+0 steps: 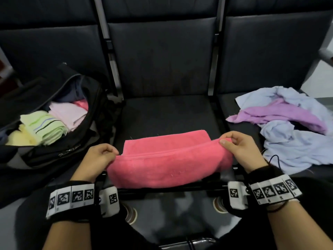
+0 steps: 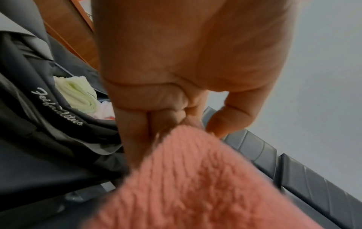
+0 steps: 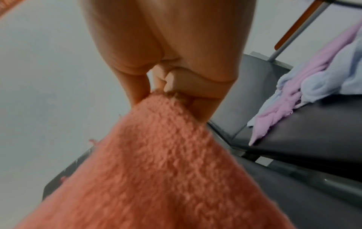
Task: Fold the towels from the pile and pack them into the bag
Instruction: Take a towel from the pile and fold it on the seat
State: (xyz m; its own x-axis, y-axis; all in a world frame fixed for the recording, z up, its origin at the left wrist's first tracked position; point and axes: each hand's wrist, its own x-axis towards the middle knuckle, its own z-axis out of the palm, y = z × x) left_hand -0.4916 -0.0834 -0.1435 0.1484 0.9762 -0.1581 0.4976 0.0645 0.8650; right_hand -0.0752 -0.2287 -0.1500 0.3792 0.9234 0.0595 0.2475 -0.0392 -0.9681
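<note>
The pink towel is held across the middle seat, long axis left to right, its near corners pinched by the left hand and right hand. The bag lies on the left-hand side, nearer the left hand; the pile lies to the right.

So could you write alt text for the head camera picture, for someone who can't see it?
Two hands, left hand and right hand, pinch the ends of a pink towel mid-fold over a dark seat. An open black bag with folded towels sits left; a lilac and pale blue pile lies right.
</note>
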